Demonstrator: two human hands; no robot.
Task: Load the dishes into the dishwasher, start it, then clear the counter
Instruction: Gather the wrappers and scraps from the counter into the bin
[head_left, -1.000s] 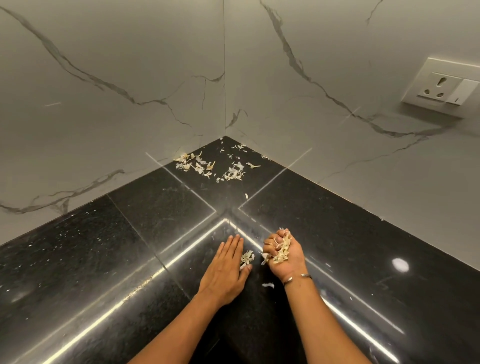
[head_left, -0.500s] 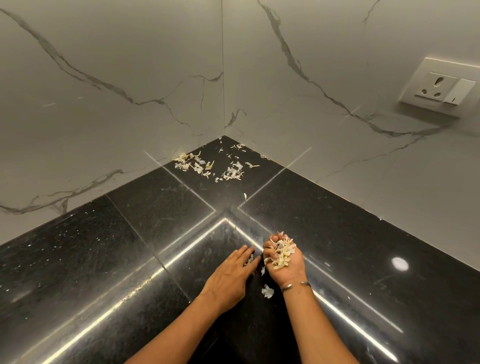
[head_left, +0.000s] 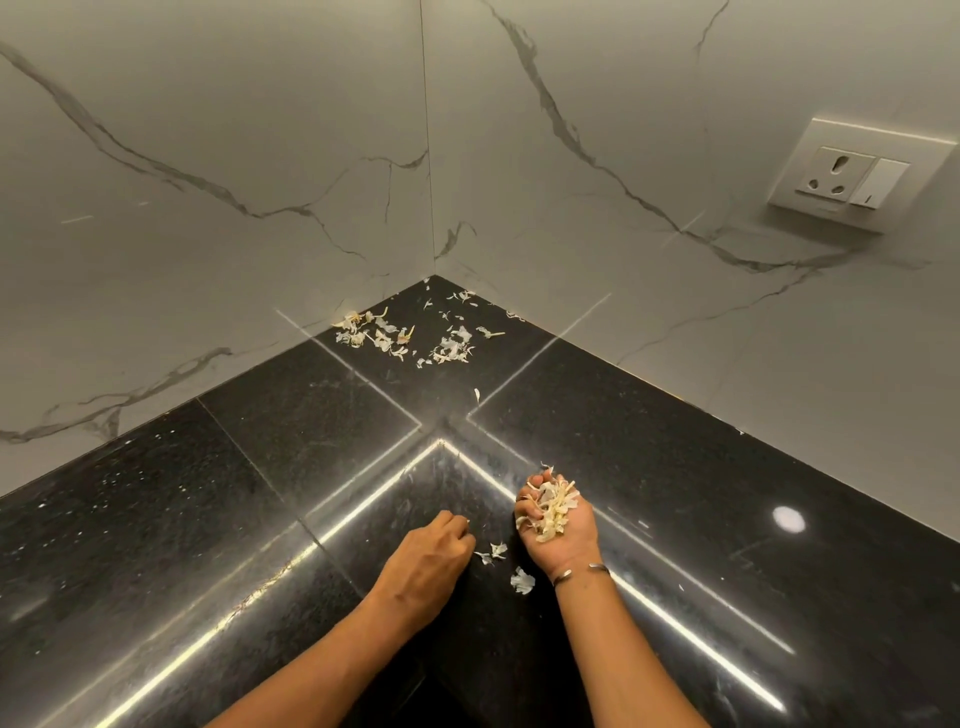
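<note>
Table (head_left: 675, 467): black polished stone, seen at its inner corner. No dishwasher or dishes are in view, so loading cannot be checked. The work is judged to be at the clearing stage and partly done.

Outstanding: corner peelings (head_left: 405, 338) lie scattered against the far wall, well apart from both hands.

Right hand (head_left: 558, 525): palm up, low over the table, fingers cupped round a handful of peelings (head_left: 553, 506).

Left hand (head_left: 431, 566): knuckles up, fingers curled down to the surface. Whether it pinches anything cannot be told.

Loose flakes (head_left: 522, 579) lie between the hands, uncollected.
</note>
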